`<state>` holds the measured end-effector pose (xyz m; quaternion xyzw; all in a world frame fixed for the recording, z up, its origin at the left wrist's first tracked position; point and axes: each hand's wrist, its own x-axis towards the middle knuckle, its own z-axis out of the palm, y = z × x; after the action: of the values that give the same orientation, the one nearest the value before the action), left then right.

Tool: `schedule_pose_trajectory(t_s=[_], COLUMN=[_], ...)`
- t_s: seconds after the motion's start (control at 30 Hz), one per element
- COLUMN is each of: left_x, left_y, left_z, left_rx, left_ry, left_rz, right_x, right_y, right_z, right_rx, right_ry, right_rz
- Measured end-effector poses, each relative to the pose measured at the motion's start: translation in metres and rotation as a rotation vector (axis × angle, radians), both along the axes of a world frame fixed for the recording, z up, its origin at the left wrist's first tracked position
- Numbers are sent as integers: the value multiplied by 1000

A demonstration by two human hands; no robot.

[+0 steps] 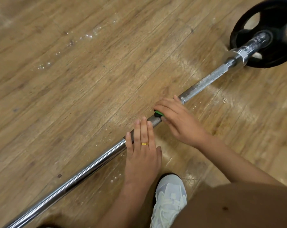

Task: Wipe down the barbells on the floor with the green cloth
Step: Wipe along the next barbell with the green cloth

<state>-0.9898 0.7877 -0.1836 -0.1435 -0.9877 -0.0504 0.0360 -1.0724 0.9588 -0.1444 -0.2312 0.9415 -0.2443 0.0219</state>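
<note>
The barbell is laid on the wooden floor on a slant, from the lower left up to the upper right. Its lower left end is cut off by the frame edge. On the middle of the barbell the left hand is laid flat. Its fingers are held straight and close together and are pressed on top of the bar, with the thumb kept apart on the near side. A gold ring is worn on one finger. Just up the barbell from this hand the green cloth is found, touching the bar. Only a small piece of it is seen; the rest is hidden under the right hand. The fingers of that hand are bent over the cloth and the thumb is set against the near side of the bar, so the cloth is clamped there. At the upper right end of the barbell a black weight plate is carried, blurred and partly cut off. Below the barbell a white shoe is seen.
</note>
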Motion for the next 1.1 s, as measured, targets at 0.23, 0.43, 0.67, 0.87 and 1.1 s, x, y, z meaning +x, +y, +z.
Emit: schedule_pose_trajectory(t_s=[0.23,0.43,0.67,0.87,1.1], left_x=[8,8,2,-7,-19], left_y=[-1,-3,-7,-12,-18], left_z=[-6,-10,-11,-9,-8], left_rx=[-37,-56,-45,-68,-62], left_ry=[41,61,60,56,34], left_rz=[-52,-63,-66,-62,-49], right_x=[5,-3,5,-18,-20], right_y=[3,14,-9,10,-1], right_z=[1,3,-4,-3,-11], right_rx=[-17,55,-13,-40,-27], right_ry=[21,31,47,84,111], right_rz=[-169,-35,-61,-232,-47])
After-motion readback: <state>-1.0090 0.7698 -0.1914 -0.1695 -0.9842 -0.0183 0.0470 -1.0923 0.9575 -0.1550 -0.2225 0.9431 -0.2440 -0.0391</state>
